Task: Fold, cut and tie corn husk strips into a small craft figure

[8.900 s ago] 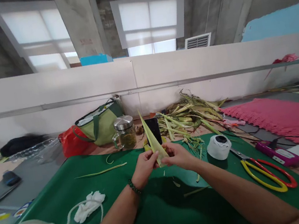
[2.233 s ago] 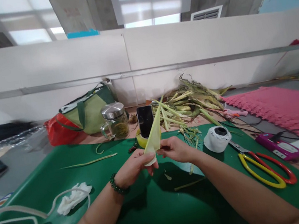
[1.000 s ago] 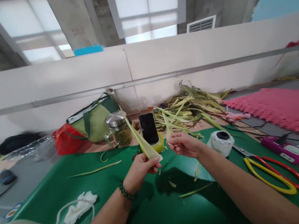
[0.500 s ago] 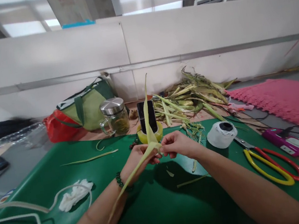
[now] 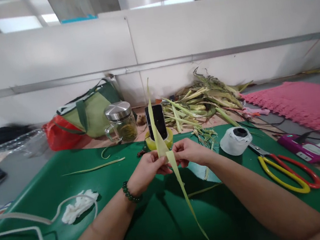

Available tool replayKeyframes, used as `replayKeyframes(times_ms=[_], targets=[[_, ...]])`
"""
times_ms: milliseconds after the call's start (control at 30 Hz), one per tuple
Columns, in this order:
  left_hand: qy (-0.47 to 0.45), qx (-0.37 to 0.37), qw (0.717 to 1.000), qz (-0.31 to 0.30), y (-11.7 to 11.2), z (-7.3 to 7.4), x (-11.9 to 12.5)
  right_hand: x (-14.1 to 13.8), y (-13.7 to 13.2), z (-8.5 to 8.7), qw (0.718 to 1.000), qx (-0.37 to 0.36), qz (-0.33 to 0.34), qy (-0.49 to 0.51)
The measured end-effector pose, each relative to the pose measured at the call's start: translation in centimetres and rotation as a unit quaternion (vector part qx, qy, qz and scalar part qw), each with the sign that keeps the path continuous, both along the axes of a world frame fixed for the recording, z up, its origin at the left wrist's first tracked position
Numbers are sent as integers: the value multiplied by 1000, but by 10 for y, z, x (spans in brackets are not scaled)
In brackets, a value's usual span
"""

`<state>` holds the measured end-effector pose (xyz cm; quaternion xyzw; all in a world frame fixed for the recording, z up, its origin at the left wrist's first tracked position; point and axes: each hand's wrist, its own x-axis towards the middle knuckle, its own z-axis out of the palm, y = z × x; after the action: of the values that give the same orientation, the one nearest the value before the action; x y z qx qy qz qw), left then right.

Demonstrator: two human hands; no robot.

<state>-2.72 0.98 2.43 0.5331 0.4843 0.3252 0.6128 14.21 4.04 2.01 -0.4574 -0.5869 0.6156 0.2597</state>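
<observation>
Above the middle of the green worktop (image 5: 75, 237), the left hand (image 5: 147, 169) and right hand (image 5: 189, 152) both pinch the leaf strip (image 5: 175, 168) at its bend, where firm, close fingertip pressure should make the crease sharp.

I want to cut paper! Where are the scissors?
In the head view, the scissors lie on the green mat at the right, beside the white roll.
</observation>
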Motion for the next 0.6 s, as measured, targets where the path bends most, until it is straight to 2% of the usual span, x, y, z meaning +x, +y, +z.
replayKeyframes(times_ms=[167,333,600], targets=[[-19,10,1000,-17,0,-1,-1,3,2,0,999,-34,37,10],[26,-1,999,-35,0,2,-1,3,2,-1,999,-23,35,21],[48,7,998,-51,0,3,-1,3,0,-1,999,-20,49,-1]])
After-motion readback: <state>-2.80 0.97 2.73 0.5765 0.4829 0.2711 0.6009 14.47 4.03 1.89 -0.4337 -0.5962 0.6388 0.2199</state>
